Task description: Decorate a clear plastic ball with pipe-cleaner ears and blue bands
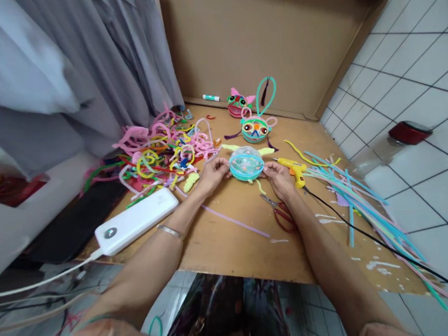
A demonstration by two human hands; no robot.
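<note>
A clear round ball (246, 164) with a turquoise band around its middle is held between both hands. Pale yellow fuzzy pieces stick out from its top left and upper right, and a thin one hangs below. My left hand (214, 175) pinches the ball's left side with bent fingers. On its right side, the fingertips of my right hand (278, 179) close on the edge. Red-handled scissors (282, 213) lie beside my right wrist. Just right of that hand rests a yellow glue gun (295, 170). A lilac pipe cleaner (234, 220) lies in front.
Two decorated faces (255, 129) stand behind the ball. Tangled pipe cleaners (160, 155) cover the left, near a white power bank (136, 221) with a cable. Straight pipe cleaners (362, 203) and a black cord (354, 227) spread rightward. A cardboard wall (260, 39) rises behind.
</note>
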